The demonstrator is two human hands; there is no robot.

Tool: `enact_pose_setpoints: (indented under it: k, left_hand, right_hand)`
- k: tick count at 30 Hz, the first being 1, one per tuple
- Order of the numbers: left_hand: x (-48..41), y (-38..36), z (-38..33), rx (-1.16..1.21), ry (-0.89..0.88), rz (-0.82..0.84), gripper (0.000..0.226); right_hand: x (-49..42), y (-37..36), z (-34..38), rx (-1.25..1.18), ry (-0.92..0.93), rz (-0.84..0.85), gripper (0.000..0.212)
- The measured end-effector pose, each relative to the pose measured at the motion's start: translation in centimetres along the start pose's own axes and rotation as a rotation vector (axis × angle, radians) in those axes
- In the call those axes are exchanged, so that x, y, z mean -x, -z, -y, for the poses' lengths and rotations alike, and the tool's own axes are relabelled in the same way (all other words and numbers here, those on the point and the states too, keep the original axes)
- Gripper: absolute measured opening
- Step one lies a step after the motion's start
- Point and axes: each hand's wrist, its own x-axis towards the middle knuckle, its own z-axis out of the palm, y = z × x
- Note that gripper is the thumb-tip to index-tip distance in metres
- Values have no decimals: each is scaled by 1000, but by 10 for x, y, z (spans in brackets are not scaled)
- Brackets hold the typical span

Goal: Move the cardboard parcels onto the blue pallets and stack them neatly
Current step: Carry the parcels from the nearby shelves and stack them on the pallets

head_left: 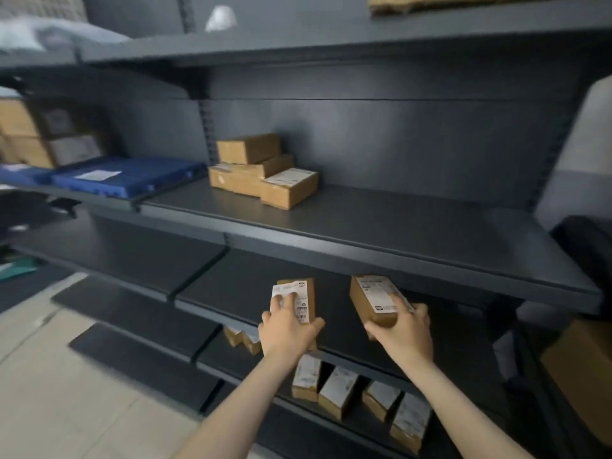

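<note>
Head view is taking in twelve small cardboard parcels and two blue pallets on a dark metal rack (381, 226).

Two of the parcels are being held, one in each hand. The left hand (288, 329) is gripping the left-hand parcel (309, 289) from its near end, with the thumb curling round the right side and the fingers spreading over the white label on top. The right hand (402, 332) is gripping the right-hand parcel (369, 298), with the fingers wrapping over its labelled top and the thumb hooking under the near corner. Both parcels are sitting apart from each other at the front of a shelf. Whether they are resting on it or being held just above it, I cannot tell.

A stack of four parcels (261, 172) is sitting on the next shelf up, beyond the hands and slightly left of the left hand. A row of four parcels (337, 390) is standing below the hands, between the two forearms, with labels facing up. Two more parcels (236, 336) are peeking out just left of the left wrist.

The blue pallets (132, 178) are lying side by side well up and left of the left hand, level with the stack, and the nearer one is carrying a white sheet. Larger brown boxes (29, 134) are sitting behind them, too blurred to count.
</note>
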Motion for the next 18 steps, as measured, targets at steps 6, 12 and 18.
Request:
enact_pose_setpoints:
  k: [6,12,18]
  left_hand:
    - [30,82,53,-35,157,-104,74]
    - [44,165,110,-57,293,-242,70]
    - [33,258,173,-61,386,-364,74]
  right_hand:
    - [36,-19,80,-24,130,171,80]
    - [71,-44,169,-25,343,286,82]
    - [94,-70,276,-61,504,327,81]
